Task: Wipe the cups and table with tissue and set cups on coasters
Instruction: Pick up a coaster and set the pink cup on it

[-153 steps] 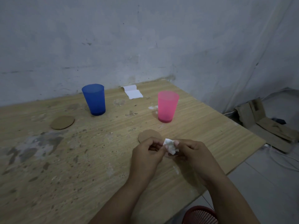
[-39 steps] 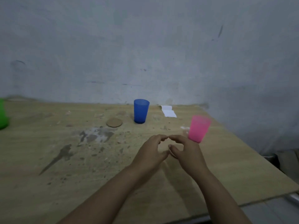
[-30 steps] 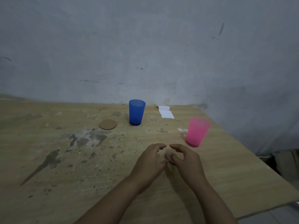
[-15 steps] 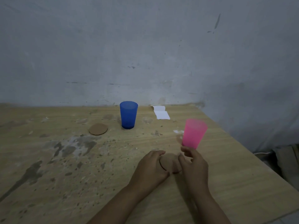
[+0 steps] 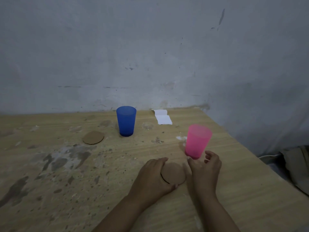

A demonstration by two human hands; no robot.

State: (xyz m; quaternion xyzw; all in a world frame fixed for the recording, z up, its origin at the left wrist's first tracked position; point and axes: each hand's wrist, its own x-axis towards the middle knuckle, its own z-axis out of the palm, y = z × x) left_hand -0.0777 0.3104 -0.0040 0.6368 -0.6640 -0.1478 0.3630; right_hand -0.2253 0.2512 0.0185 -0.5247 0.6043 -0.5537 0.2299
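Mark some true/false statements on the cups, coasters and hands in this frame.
1. The blue cup stands on a coaster. False: it stands on the bare table, with the far coaster beside it.
2. The pink cup is tilted. True.
3. The left hand holds the near coaster by its edge. True.
4. The right hand holds a tissue. False: no tissue shows in it; its fingers are at the pink cup's base.
5. A white paper lies near the wall. True.
6. Both cups lie on their sides. False: neither lies down; the blue one is upright.
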